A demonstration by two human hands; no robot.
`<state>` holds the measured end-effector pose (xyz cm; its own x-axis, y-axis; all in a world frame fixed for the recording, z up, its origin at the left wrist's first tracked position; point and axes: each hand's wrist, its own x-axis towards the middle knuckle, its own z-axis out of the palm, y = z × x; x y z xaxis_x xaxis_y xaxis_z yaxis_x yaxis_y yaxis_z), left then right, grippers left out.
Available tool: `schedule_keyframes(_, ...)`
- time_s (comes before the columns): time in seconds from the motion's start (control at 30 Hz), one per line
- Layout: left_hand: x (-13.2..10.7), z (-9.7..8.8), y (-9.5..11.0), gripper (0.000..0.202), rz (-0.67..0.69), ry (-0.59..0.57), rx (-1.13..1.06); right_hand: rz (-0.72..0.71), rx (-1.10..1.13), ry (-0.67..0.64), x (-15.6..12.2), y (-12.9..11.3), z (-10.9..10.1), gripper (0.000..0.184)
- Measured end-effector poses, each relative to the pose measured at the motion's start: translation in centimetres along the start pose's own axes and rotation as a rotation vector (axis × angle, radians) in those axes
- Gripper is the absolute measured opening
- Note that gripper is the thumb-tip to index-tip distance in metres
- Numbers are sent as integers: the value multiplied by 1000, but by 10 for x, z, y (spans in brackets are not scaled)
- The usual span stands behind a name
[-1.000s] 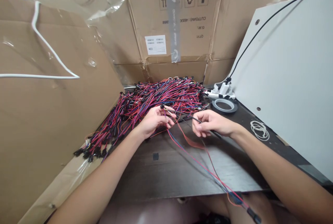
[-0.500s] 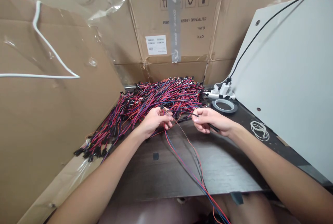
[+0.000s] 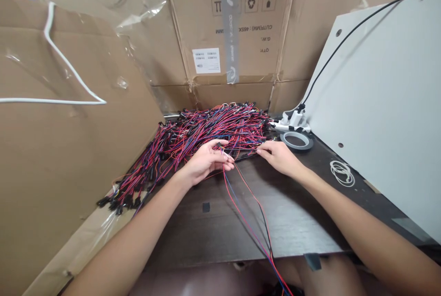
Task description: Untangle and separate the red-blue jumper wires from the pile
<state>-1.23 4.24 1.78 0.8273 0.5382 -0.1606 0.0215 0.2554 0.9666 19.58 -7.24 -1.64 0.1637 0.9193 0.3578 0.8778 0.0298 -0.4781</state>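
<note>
My left hand [image 3: 210, 160] is closed around a bundle of thin wires [image 3: 237, 206] in red, blue, brown and black. A small black connector [image 3: 219, 146] shows at its fingers, with a short white end beside it. From there the wires hang over the table's front edge. My right hand [image 3: 279, 156] is pinched at the near right side of the wire pile, just above the table. Whatever its fingertips hold is hidden. A slim black piece [image 3: 246, 156] lies just left of those fingertips; I cannot tell whether they touch it.
A large heap of red, blue and black wires [image 3: 220, 124] lies at the back. To the right are a tape roll [image 3: 296, 141], a white power strip [image 3: 292, 124] and a coiled white cable [image 3: 342, 173]. Cardboard [image 3: 69, 126] and a white panel [image 3: 382, 103] wall the dark table [image 3: 206, 231].
My right hand has turned over, and the slender black stick it held no longer shows in it. My left hand has shifted slightly right with the wires, its fingers more extended.
</note>
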Motion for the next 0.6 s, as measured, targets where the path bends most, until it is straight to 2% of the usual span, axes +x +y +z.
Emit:
schedule_keyframes(0.2,-2,0,0,39,-11,-70,-68,-90,-13,-7,-1,-4,0,16)
schedule_keyframes(0.43,-7,0,7,34,55,-162,-203,-75,126,15,-3,-12,0,12)
schedule_keyframes(0.5,-6,0,7,34,89,-175,-203,-34,205,-24,-3,-15,-1,11)
schedule_keyframes(0.6,-5,1,6,29,160,-97,-135,-1,356,-153,-5,-19,-2,9)
